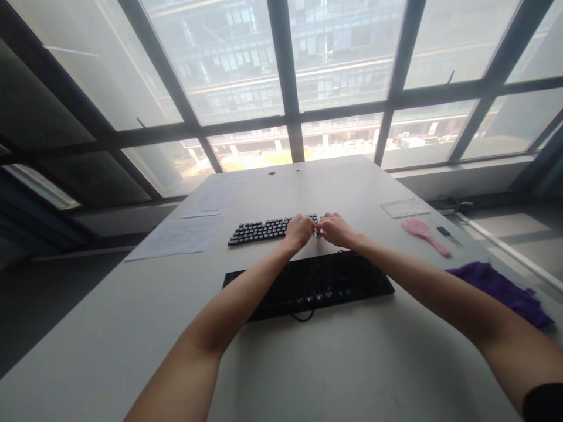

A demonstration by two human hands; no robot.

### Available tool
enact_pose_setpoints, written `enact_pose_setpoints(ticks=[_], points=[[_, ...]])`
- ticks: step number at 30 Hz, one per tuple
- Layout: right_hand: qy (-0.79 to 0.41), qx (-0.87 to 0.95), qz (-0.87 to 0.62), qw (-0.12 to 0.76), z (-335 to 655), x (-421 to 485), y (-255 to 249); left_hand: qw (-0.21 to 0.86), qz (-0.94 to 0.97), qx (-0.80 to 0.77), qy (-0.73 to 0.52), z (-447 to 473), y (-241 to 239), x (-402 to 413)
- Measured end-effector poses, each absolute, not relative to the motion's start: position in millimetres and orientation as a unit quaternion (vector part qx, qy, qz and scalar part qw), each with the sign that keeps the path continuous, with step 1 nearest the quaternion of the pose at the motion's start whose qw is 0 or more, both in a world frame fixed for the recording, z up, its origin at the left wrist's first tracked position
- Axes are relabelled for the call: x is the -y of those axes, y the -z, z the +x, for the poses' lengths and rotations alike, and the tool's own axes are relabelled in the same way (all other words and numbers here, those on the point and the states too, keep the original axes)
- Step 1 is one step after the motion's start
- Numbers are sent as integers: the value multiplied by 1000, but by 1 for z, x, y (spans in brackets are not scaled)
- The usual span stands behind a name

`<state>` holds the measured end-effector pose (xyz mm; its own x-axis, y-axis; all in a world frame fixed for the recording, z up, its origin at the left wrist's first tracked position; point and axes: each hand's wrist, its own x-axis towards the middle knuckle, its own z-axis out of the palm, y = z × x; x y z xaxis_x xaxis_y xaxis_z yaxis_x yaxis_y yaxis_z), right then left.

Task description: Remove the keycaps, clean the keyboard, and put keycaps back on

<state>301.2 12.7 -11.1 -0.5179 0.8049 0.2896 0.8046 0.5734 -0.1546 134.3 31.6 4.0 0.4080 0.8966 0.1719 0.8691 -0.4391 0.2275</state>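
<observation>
Both my arms reach across a black keyboard base (325, 275) whose surface is mostly bare, with a few keycaps along its near edge. Beyond it, loose dark keycaps (264, 229) lie in rows on the white table. My left hand (300, 230) is closed at the right end of these rows; whatever its fingers pinch is hidden. Close beside it, nearly touching, my right hand (335, 229) has its fingers drawn together. A small dark keycap shows at its fingertips, between the two hands.
Printed paper sheets (178, 237) lie along the left of the table (176, 328). On the right are a clear plastic bag (404, 207), a pink hairbrush (424, 235), a small black-handled tool (447, 234) and a purple cloth (501, 290). A short cable (303, 318) loops from the base.
</observation>
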Motion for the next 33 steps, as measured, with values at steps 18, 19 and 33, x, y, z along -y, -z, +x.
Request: enact_pose_setpoints(ticks=[18,19,33], points=[[-160,780,-444,411,353,122,17,332,799,-424,-269,125,-19,95],[-170,778,-442,412,357,132,21,339,799,-419,-267,129,-15,104],[-211,775,-420,422,361,173,42,252,845,-373,-288,138,20,121]])
